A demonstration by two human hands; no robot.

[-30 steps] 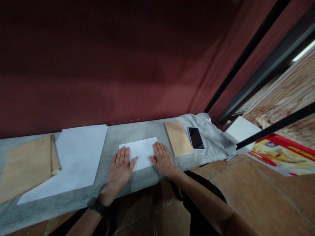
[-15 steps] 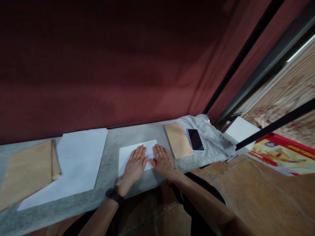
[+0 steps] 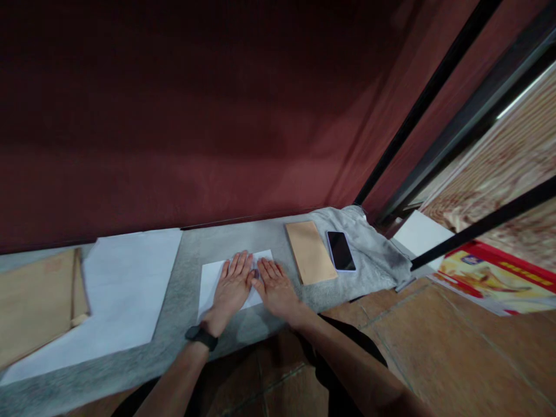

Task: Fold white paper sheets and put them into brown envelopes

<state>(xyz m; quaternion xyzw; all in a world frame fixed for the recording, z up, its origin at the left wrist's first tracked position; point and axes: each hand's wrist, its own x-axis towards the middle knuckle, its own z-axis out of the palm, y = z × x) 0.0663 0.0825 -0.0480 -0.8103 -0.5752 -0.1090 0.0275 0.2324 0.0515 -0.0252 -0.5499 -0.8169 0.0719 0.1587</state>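
A small white sheet of paper (image 3: 209, 282) lies on the grey cloth-covered bench (image 3: 185, 301). My left hand (image 3: 232, 288) rests flat across it, fingers outstretched, with a dark watch on the wrist. Beside it, my right hand (image 3: 277, 291) also lies flat over the paper's right part, the two thumbs close together. Both palms face down, and they hide much of the sheet. Just right of my right hand is a brown paper piece (image 3: 311, 252), perhaps an envelope or a stack. A phone (image 3: 341, 251) with a dark screen sits to the right of that.
To the left, large white sheets (image 3: 130, 284) lie partly under brown envelopes (image 3: 37, 304). Crumpled grey cloth (image 3: 377, 249) covers the bench's right end near a black metal bar (image 3: 403, 127). A red and yellow box (image 3: 499, 275) stands on the tiled floor (image 3: 460, 341).
The view has shifted slightly, so the bench items appear a little further left. My hands have drawn a bit closer together on the paper and stay flat.
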